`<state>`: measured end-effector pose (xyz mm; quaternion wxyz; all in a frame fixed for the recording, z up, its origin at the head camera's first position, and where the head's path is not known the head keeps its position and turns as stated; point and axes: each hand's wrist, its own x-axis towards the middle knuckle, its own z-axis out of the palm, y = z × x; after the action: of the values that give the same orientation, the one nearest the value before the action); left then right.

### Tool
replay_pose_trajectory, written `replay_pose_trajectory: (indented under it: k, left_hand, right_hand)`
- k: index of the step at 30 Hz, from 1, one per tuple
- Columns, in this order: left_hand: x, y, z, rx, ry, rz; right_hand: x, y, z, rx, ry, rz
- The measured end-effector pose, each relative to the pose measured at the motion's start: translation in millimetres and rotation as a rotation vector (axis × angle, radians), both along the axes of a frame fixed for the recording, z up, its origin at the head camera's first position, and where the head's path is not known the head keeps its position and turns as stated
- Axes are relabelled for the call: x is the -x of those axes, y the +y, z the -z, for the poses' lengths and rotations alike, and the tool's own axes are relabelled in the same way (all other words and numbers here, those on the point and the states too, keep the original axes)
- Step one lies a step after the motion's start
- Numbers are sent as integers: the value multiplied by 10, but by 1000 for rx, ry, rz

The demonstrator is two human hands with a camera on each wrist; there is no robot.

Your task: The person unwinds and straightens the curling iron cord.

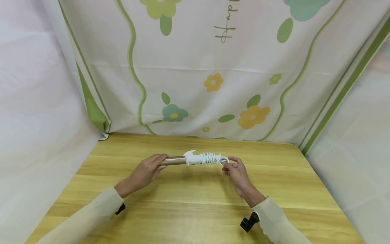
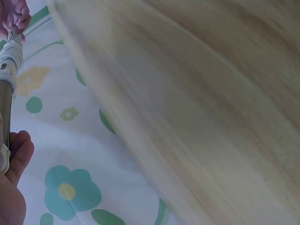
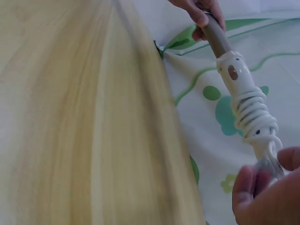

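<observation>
A curling iron (image 1: 175, 160) with a bronze barrel and white handle is held level above the table. My left hand (image 1: 147, 171) grips the barrel near its far end, thumb below and fingers over the top. White cord (image 1: 208, 158) is wound in several turns around the handle. At the handle's end my right hand (image 1: 239, 173) pinches the cord's loose end. In the right wrist view a greyish piece (image 3: 266, 165) of that end shows between the fingertips, partly hidden by them. A white clamp lever (image 1: 190, 153) sticks up where barrel meets handle.
The wood-grain table (image 1: 189, 217) lies beneath both hands. A white cloth with printed flowers (image 1: 182, 84) hangs behind its back edge, and plain white cloth walls (image 1: 39, 112) stand on both sides. A black wrist mount (image 1: 249, 222) hangs below the right sleeve.
</observation>
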<state>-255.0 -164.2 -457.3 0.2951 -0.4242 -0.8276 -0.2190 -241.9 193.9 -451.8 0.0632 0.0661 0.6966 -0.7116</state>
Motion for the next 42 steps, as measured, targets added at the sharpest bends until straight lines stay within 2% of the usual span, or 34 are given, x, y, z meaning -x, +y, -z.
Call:
replay_pose_trajectory:
  k: [6,10,17,20,25,32,42]
  left_hand:
    - [14,-63,-34,-31,-49,-17]
    - [14,-103,-47,-49,-107,-25]
    - [28,-129,-46,-54,-134,-5]
    - [27,-128,-58,-57,-138,-1]
    - [13,-129,-89,-56,-146,1]
    - [6,-157,-72,-46,-148,-6]
    - [-9,-186,-61,-43,-156,2]
  right_hand:
    - [51,126,-78,148,-47,-163]
    - [85,178,-73,190,-64,-205]
    - [143,217,-28,454,-62,-303]
    - [159,233,-18,513,-66,-306]
    - [174,268,-16,456,-73,-274]
    - [182,302,-31,355,-69,-239]
    - [176,318,-22,290,36,-234]
